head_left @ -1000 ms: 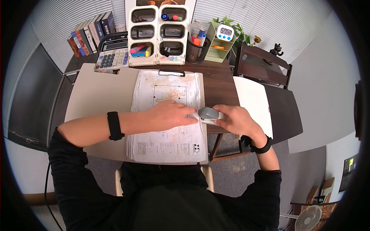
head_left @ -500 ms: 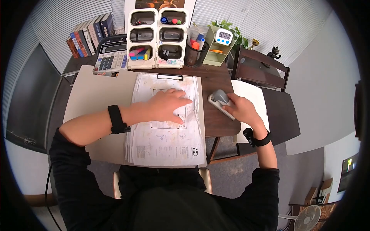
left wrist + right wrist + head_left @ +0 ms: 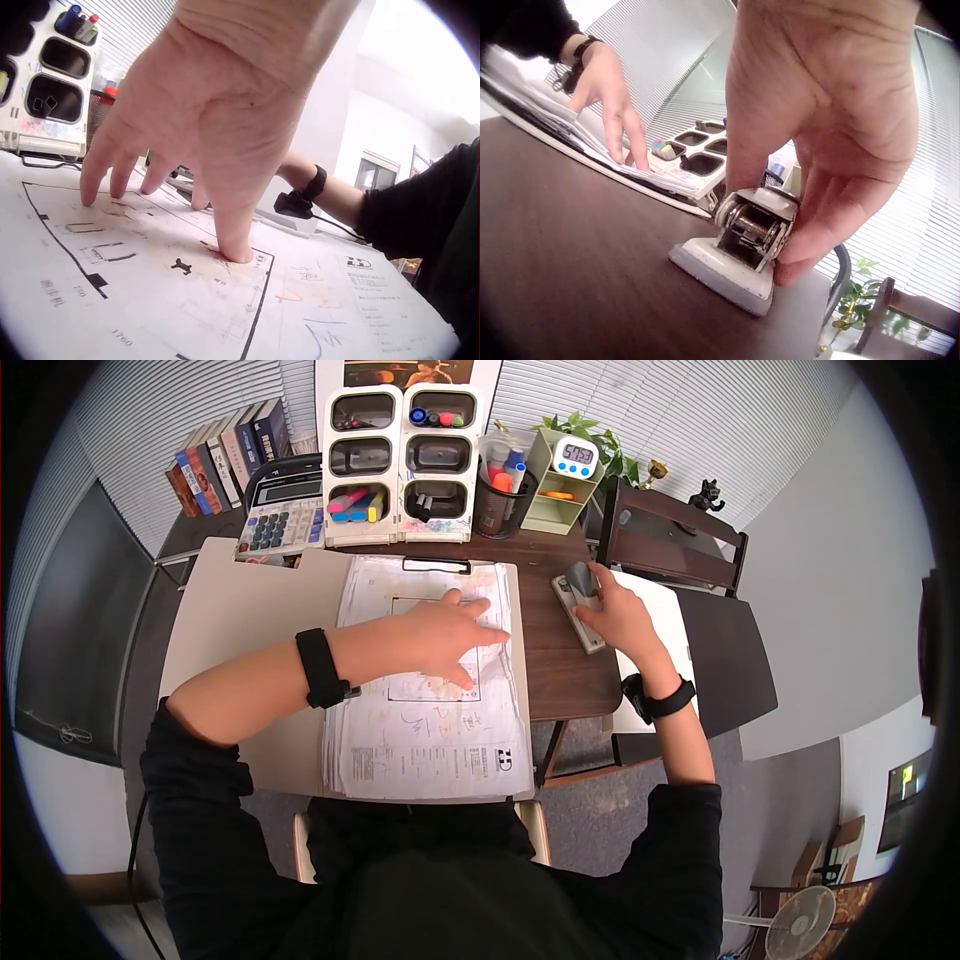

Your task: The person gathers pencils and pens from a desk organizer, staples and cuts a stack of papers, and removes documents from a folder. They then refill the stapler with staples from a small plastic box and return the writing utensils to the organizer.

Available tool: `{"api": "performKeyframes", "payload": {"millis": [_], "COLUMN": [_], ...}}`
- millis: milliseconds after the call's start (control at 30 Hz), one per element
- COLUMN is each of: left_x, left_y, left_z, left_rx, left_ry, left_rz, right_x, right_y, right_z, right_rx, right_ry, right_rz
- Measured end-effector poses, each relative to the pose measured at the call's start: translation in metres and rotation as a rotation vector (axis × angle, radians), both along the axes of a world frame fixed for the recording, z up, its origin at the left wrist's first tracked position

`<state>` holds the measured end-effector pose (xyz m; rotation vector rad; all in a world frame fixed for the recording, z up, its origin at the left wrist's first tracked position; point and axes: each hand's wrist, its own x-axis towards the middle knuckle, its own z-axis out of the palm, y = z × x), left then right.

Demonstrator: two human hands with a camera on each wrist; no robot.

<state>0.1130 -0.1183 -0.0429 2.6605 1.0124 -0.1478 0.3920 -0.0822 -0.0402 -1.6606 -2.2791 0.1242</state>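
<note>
My left hand (image 3: 430, 642) lies spread on a thick stack of printed drawings (image 3: 425, 755) on a clipboard, whose black clip (image 3: 437, 568) shows at the top. In the left wrist view its fingertips and thumb press on the top sheet, over a black-lined floor plan (image 3: 180, 265). To the right of the stack, my right hand (image 3: 622, 616) holds a grey and white stapler (image 3: 579, 577), thumb on one side and fingers on the other. The right wrist view shows the stapler's hinge end and its pale base (image 3: 724, 271) on the dark wooden table.
Behind the papers stands a white organizer (image 3: 400, 468) with markers in its bins. Beside it are a mesh pen cup (image 3: 500, 510), a green shelf (image 3: 552, 512) with a digital timer (image 3: 575, 456), and a calculator (image 3: 283, 528). A white sheet (image 3: 672, 622) lies right of the stapler.
The right hand has carried the stapler from the stack's right edge rightward and away from the body, turning it more lengthwise. The left hand has drawn back from that edge and spread its fingers.
</note>
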Motion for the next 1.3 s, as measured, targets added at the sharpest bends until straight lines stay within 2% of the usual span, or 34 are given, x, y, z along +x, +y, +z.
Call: {"api": "performKeyframes", "payload": {"millis": [333, 433, 500, 600, 633, 667, 767, 867, 1000, 1067, 1133, 1200, 1233, 1300], "left_x": [-0.001, -0.001, -0.001, -0.001, -0.001, -0.001, 0.000, 0.002, 0.003, 0.006, 0.010, 0.014, 0.016, 0.020], "left_y": [-0.001, 0.000, 0.001, 0.001, 0.001, 0.001, 0.000, 0.000, -0.001, -0.004, -0.012, -0.019, -0.020, -0.023], "left_z": [-0.005, -0.007, -0.011, -0.012, -0.013, -0.013, -0.011, -0.008, -0.005, -0.005, 0.004, 0.012, 0.008, 0.002], "left_rx": [0.025, -0.021, 0.007, -0.011, -0.009, -0.014, -0.037, -0.066, -0.101, -0.085, -0.075, 0.039, 0.035, 0.275], "left_ry": [-0.016, -0.032, -0.037, -0.033, -0.028, -0.026, -0.014, 0.007, 0.030, 0.034, 0.042, 0.039, 0.035, -0.089], "left_rz": [0.012, 0.037, 0.028, 0.043, 0.048, 0.057, 0.072, 0.081, 0.097, 0.114, 0.125, -0.015, -0.021, -0.360], "right_x": [-0.009, -0.021, -0.027, -0.039, -0.040, -0.042, -0.046, -0.046, -0.044, -0.040, -0.030, -0.021, -0.017, -0.007], "right_y": [0.039, 0.047, 0.058, 0.082, 0.091, 0.100, 0.124, 0.131, 0.096, 0.070, 0.049, 0.037, 0.033, 0.027], "right_z": [-0.002, 0.008, 0.013, 0.016, 0.017, 0.016, 0.010, 0.003, 0.007, 0.013, 0.010, 0.007, 0.006, 0.001], "right_rx": [0.009, 0.086, 0.394, 0.457, 0.475, 0.477, 0.325, 0.260, 0.350, 0.165, 0.086, 0.009, -0.032, -0.078], "right_ry": [0.042, 0.021, 0.002, 0.042, -0.014, -0.008, -0.215, -0.236, -0.118, -0.157, -0.197, -0.235, -0.212, -0.196], "right_rz": [0.015, -0.092, -0.002, 0.057, 0.090, 0.095, 0.010, 0.024, 0.065, 0.005, -0.014, -0.036, -0.050, -0.064]}}
